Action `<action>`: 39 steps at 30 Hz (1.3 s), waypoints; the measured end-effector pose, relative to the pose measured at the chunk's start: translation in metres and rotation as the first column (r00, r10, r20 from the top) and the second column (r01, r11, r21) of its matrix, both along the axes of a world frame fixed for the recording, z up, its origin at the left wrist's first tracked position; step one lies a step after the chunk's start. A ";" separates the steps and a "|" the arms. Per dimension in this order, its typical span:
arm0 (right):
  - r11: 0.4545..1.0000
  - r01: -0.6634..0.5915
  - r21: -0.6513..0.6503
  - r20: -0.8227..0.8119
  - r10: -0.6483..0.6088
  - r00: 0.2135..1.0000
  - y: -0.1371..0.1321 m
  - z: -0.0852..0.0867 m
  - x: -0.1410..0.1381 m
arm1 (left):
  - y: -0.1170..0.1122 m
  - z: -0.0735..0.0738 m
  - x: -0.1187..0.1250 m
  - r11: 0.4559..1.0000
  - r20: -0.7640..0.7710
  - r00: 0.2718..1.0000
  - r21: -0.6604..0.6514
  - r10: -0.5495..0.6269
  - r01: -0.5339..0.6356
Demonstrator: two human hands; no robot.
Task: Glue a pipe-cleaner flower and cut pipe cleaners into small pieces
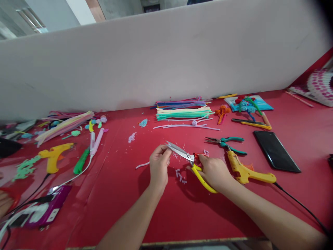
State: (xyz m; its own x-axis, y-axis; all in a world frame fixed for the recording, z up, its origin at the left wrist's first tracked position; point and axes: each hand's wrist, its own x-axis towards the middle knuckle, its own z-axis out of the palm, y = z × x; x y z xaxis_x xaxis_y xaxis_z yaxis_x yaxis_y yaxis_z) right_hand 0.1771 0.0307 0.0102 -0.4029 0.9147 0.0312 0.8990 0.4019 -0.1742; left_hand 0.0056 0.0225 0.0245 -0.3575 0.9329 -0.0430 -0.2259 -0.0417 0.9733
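Observation:
My right hand [214, 172] is wrapped round the handles of a pair of scissors [180, 151] with yellow grips and a bit of red near the pivot. The blades point left, tips at the fingertips of my left hand [159, 165]. That hand is pinched closed on a pale lilac pipe cleaner [142, 165], whose tail sticks out to the left; the end between the fingers is too small to make out. Short cut pipe cleaner pieces [180, 176] lie on the table below the blades, with fine lilac fluff scattered behind them.
Pipe cleaner bundles [184, 114] lie by the white partition [156, 62]. To the right are pliers [226, 141], a yellow glue gun [249, 172] with a cord and a phone [276, 151]. At left lie another glue gun [54, 158], a purple power strip [56, 205] and another person's hand [5, 203].

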 end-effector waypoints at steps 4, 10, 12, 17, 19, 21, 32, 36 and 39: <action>1.000 -0.008 0.006 0.023 0.008 1.000 0.000 0.000 0.000 | 0.000 -0.002 -0.001 1.000 0.003 1.000 0.003 -0.004 0.004; 1.000 -0.005 -0.007 0.033 0.006 0.999 -0.001 -0.001 -0.001 | 0.001 0.001 -0.001 1.000 0.016 1.000 -0.011 -0.007 0.007; 1.000 -0.009 -0.001 0.030 0.009 1.000 0.000 -0.001 0.000 | 0.001 0.001 -0.001 1.000 0.017 1.000 -0.008 -0.008 0.008; 1.000 -0.023 0.005 0.019 0.023 1.000 0.000 -0.002 0.001 | 0.001 -0.001 -0.001 1.000 0.031 0.999 0.011 -0.015 0.015; 1.000 -0.023 0.005 0.023 0.022 0.999 0.000 -0.002 0.001 | 0.000 -0.001 -0.001 1.000 0.029 0.999 0.015 -0.018 0.018; 1.000 -0.021 0.009 0.027 0.021 0.999 0.000 -0.003 0.001 | 0.000 -0.001 -0.001 1.000 0.024 0.999 0.015 -0.021 0.020; 1.000 -0.013 0.015 -0.002 0.014 1.000 0.001 0.000 0.002 | 0.001 -0.001 -0.002 0.999 0.024 0.999 0.030 -0.037 0.036; 0.998 0.049 0.034 0.002 -0.049 0.999 0.003 0.003 0.004 | 0.002 -0.002 -0.002 0.998 0.054 0.997 0.037 -0.049 0.047; 0.991 0.094 0.091 -0.035 -0.092 0.995 0.007 0.006 0.006 | 0.003 -0.003 -0.002 0.996 0.085 0.993 0.038 -0.084 0.081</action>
State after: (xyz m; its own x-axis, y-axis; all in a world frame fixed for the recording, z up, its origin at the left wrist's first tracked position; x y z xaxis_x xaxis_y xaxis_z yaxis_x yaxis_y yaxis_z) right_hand 0.1828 0.0376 0.0165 -0.3137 0.9408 0.1285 0.9280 0.3324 -0.1684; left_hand 0.0036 0.0254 0.0220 -0.2754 0.9606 -0.0374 -0.3131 -0.0529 0.9483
